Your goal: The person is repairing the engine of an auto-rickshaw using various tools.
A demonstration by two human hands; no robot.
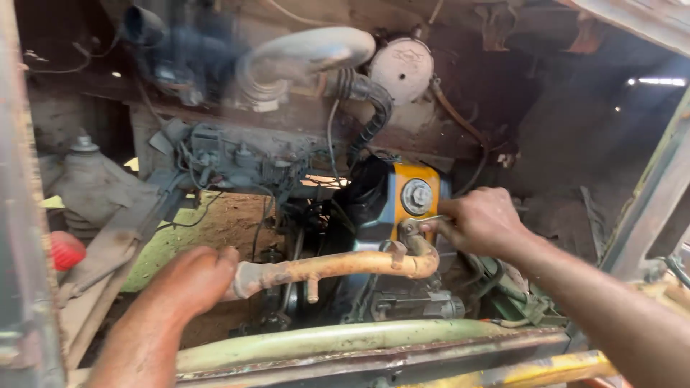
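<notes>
We record the right hand (480,221) closed around the handle of a metal wrench (419,226), whose head sits at a fitting just above the bend of a rusty orange pipe (338,264). The fingers (447,231) wrap the shaft fully, so we note a firm grip on the tool. The wrench lies directly below a round grey cap (417,197) set in a yellow-orange housing (424,177) at the centre of the engine bay. The left hand (192,279) rests at the left end of the same rusty pipe, its fingers curled against the pipe mouth; we judge it to be in contact with the pipe, but we cannot tell whether it clasps it or merely presses on it. The pipe runs roughly level from the left hand to the right, curving upward beside the wrench head. Above, we observe a pale curved duct (302,56) joined to a black corrugated hose (370,108), with a round white cover (401,68) just beside it. A faded green frame rail (338,339) crosses the foreground beneath both forearms. At the far left a red cap (66,250) shows below a dusty grey bellows (85,179), well apart from either hand.
</notes>
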